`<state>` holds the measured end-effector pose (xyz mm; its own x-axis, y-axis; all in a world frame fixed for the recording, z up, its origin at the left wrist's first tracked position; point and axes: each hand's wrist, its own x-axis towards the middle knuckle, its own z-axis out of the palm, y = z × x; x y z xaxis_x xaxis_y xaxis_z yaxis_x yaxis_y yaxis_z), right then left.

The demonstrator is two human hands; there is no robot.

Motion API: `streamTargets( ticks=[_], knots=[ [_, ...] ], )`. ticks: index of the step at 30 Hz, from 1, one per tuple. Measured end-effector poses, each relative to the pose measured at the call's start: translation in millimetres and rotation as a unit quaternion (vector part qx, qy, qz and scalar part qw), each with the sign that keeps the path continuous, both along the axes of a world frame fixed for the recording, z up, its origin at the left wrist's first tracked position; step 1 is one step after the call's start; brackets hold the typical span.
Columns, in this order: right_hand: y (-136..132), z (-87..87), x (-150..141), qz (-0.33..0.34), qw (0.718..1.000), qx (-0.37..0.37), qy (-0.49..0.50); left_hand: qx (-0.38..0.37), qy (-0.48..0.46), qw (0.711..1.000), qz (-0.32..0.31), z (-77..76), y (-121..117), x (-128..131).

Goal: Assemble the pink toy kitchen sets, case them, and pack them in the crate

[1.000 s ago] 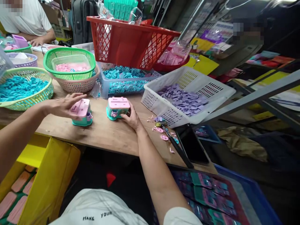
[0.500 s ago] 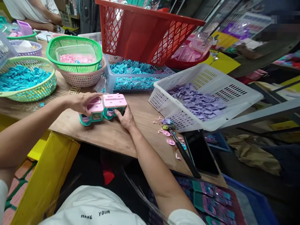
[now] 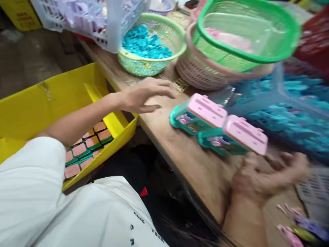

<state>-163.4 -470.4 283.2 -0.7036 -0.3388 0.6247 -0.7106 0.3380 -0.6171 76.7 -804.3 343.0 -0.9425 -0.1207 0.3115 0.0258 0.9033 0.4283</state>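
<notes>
Left arm (image 3: pixel 87 116) extended from the near left toward the middle, left hand (image 3: pixel 147 95) held out, loosely spread, right forearm (image 3: pixel 245 219) raised from the near right, right hand (image 3: pixel 264 180) blurred, half-curled, turned rightward

A pink-lidded box (image 3: pixel 199 115) and its twin (image 3: pixel 232 137) stand touching near the worktop's (image 3: pixel 177 151) near edge. The left hand (image 3: pixel 146 96), fingers loosely spread, is over that edge, apart from the first box. The blurred right hand (image 3: pixel 267 178), fingers parted, is just beside the twin; contact is unclear. Farther from the edge stand a yellow-green basket (image 3: pixel 144 67) of blue pieces (image 3: pixel 146 44) and a green basket (image 3: pixel 213 48).
</notes>
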Motion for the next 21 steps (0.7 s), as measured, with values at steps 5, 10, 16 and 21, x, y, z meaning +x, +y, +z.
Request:
streamTargets(
  ticks=[5,10,16,21],
  knots=[
    [-73,46.1,111,0.164,0.978,-0.052,0.121,0.054,-0.043,0.889,0.452,-128.1,-52,217],
    [-194,54.2,226,0.578,0.779,0.146,0.192,0.089,-0.293,0.741,0.597,-221.5,-29,370],
    [-299,34.9,336,0.702,0.547,0.395,0.228,0.132,-0.403,0.653,0.628,-265.9,-9,453],
    [-341,-2.1,391,0.667,0.495,0.505,0.232,0.134,-0.428,0.646,0.617,-285.1,-26,457]
  ],
)
